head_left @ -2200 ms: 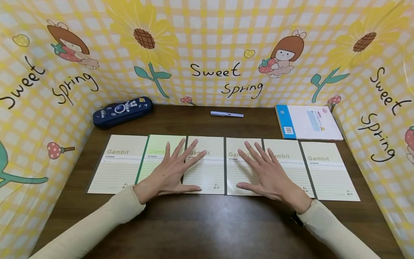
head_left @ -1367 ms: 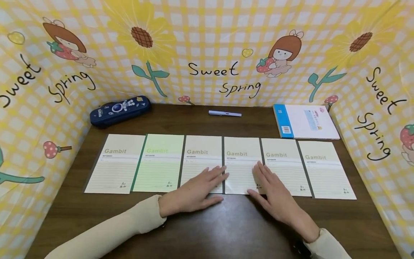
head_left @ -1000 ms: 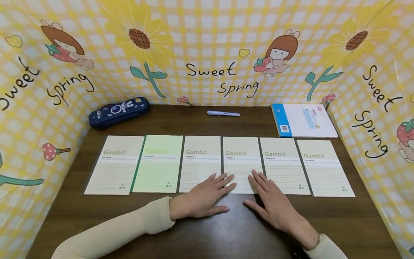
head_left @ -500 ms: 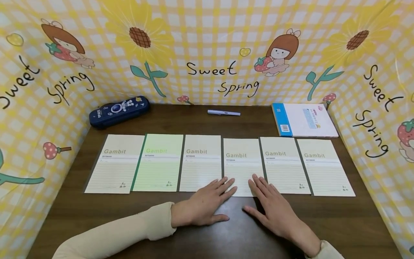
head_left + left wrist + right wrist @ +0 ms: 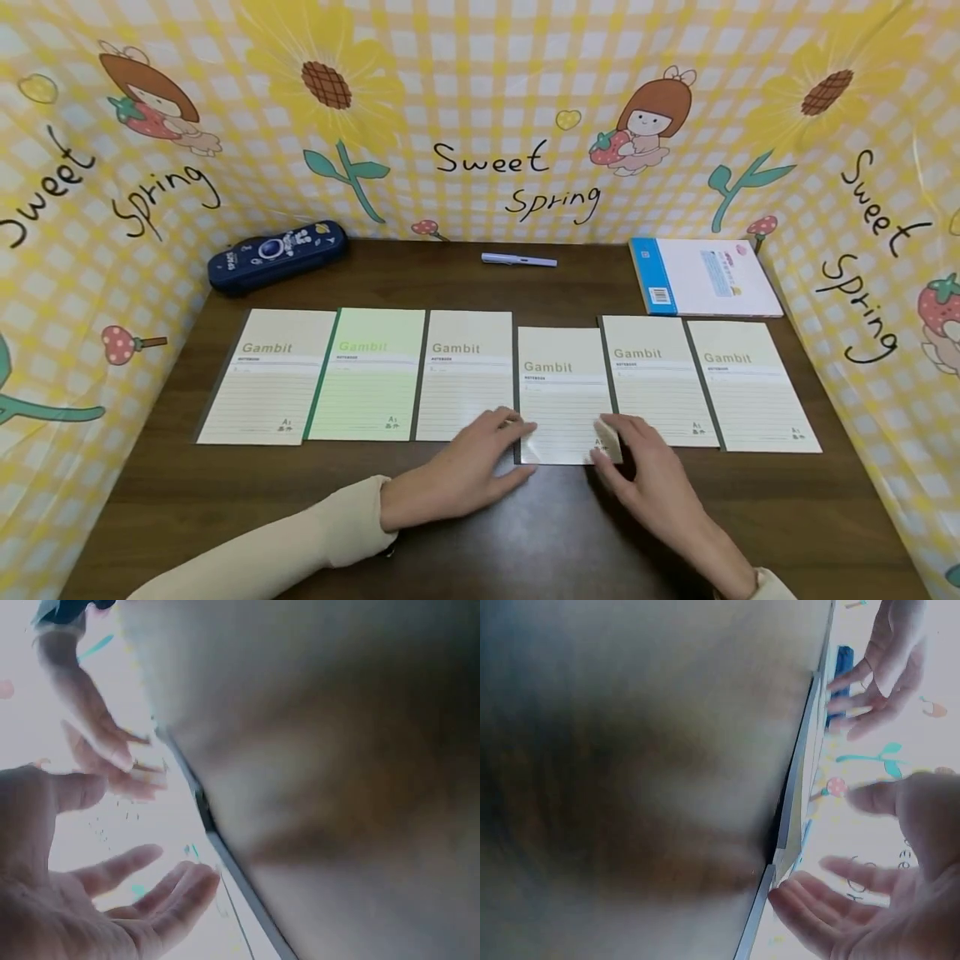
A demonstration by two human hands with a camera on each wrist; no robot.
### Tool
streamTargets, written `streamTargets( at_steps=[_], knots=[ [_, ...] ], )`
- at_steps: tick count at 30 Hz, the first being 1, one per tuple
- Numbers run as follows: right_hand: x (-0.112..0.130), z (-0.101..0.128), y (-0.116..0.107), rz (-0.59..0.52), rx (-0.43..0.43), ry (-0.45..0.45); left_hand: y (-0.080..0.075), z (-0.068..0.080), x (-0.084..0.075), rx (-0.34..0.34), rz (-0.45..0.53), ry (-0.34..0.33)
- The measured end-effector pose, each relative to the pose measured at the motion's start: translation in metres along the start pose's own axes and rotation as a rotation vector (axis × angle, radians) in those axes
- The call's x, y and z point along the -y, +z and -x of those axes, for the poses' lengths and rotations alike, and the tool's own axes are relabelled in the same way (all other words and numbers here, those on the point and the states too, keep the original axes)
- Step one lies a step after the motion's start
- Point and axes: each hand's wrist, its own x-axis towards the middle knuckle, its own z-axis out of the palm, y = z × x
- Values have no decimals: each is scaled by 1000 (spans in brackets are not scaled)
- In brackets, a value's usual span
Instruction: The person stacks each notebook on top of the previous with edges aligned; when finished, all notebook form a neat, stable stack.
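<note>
Several Gambit notebooks lie in a row in the head view. A cream notebook right of the middle sits nearer the person than its neighbours, its lower right corner slightly raised. My left hand is at its lower left edge, palm down, fingers loosely bent. At the raised corner, my right hand touches it with its fingers; the thumb lies near the front edge. The right wrist view shows the fingers against the notebook edge, the thumb standing apart. In the left wrist view, the thumb and fingers of my left hand are spread apart.
A green notebook is second from the left; cream notebooks flank the lowered one. Behind the row are a dark blue pencil case, a lilac pen and a white-and-blue book. Printed cloth walls surround the brown table.
Both hands drew back from spread positions over the row towards the person. The notebook between them slid out of line towards the person, and its right corner rose as the fingers bent.
</note>
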Motion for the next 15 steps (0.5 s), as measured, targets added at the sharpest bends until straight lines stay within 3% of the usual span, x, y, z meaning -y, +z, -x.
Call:
streamTargets(
  at_steps=[2, 5, 8, 13, 15],
  knots=[
    [-2, 0, -3, -56, -66, 62, -4, -1, 2, -69, 115, -56],
    [-5, 2, -8, -142, -87, 159, -8, -1, 7, -99, 289, -136],
    [-8, 3, -12, -201, -39, 243, -8, 0, 11, -84, 433, -191],
    [-13, 2, -15, -348, 54, 394, -8, -1, 13, -80, 565, -260],
    [-15, 2, -15, -399, 75, 448, -7, -2, 12, -65, 661, -300]
  ],
)
